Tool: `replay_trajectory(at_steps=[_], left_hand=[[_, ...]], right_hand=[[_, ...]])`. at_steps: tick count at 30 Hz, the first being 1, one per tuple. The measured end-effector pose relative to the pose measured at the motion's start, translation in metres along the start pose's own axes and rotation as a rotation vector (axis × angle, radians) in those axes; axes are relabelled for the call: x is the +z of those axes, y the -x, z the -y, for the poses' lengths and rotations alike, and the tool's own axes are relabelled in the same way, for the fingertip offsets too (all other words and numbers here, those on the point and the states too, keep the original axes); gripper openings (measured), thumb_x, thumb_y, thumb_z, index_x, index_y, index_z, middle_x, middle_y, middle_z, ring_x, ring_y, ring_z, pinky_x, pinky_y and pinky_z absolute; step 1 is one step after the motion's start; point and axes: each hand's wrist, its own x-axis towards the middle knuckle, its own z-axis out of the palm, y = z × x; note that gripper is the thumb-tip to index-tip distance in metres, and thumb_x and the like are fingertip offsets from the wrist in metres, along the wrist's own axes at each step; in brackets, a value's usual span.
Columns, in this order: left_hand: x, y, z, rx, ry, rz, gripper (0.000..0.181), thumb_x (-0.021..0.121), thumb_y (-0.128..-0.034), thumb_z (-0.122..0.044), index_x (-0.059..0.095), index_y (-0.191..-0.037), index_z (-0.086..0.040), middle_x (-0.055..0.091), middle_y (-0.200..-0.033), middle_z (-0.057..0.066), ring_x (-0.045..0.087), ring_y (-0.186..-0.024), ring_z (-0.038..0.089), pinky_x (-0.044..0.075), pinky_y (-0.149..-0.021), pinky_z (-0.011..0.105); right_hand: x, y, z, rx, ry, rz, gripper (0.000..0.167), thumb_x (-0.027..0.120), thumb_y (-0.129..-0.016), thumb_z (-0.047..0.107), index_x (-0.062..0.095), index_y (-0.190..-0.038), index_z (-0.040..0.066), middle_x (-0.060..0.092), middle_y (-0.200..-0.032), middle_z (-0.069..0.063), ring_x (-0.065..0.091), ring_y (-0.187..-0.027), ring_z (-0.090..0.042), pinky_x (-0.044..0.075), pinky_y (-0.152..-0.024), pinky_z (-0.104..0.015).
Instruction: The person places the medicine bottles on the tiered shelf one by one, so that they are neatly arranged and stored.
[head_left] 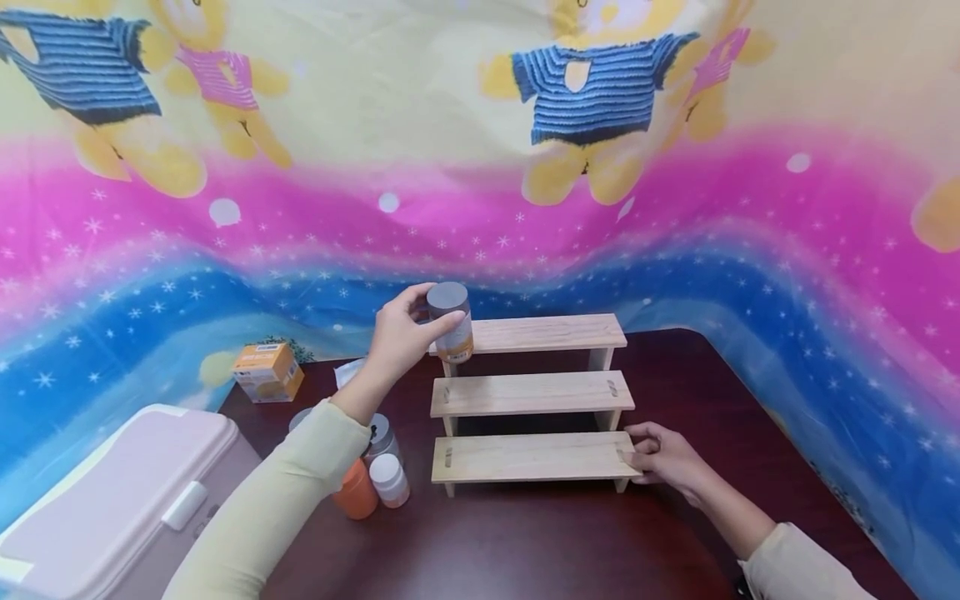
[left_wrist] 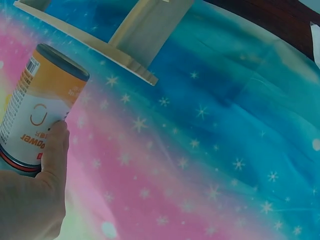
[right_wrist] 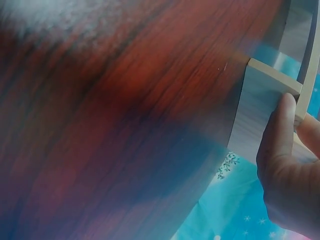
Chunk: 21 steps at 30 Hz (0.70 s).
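My left hand [head_left: 401, 333] grips a grey-lidded bottle [head_left: 452, 333] with an orange and white label, held up by the left end of the top step of a three-tier wooden rack [head_left: 532, 394]. In the left wrist view the thumb of the left hand [left_wrist: 35, 190] lies along the label of the bottle [left_wrist: 42, 107]. At the right end of the lowest step, my right hand [head_left: 667, 458] pinches the board's edge. The right wrist view shows the right hand [right_wrist: 290, 170] with its thumb against the rack's side panel [right_wrist: 260, 105].
Left of the rack stand an orange bottle [head_left: 356, 492], a white-capped bottle [head_left: 389, 481] and a grey-lidded one [head_left: 382, 435], partly behind the left arm. An orange and white box [head_left: 268, 372] sits at the back left, a pink lidded case [head_left: 127, 500] at the left edge.
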Motion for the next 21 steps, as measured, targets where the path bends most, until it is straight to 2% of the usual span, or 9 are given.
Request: replay_trajectory(at_steps=[15,21], left_hand=[[0.006,-0.018,0.011,-0.017,-0.01,-0.066,0.061,0.076,-0.0782,-0.038,0.054,-0.13,-0.015,0.061,-0.119,0.007,0.06,-0.109,0.023,0.049,-0.092,0.04],[0.011,-0.027,0.016,-0.027,0.005,-0.056,0.063,0.077,-0.0772,-0.04,0.054,-0.13,-0.015,0.061,-0.12,0.006,0.06,-0.11,0.023,0.049,-0.092,0.04]], right_hand=[[-0.002,-0.002,0.004,0.006,0.006,0.019,0.055,0.064,-0.083,-0.003,0.038,-0.131,-0.012,0.059,-0.088,-0.015,0.063,-0.075,-0.022,0.057,-0.065,-0.04],[0.0,-0.003,0.0,0.031,-0.001,0.004,0.055,0.066,-0.083,-0.001,0.039,-0.13,-0.01,0.059,-0.089,-0.015,0.064,-0.075,-0.023,0.058,-0.065,-0.039]])
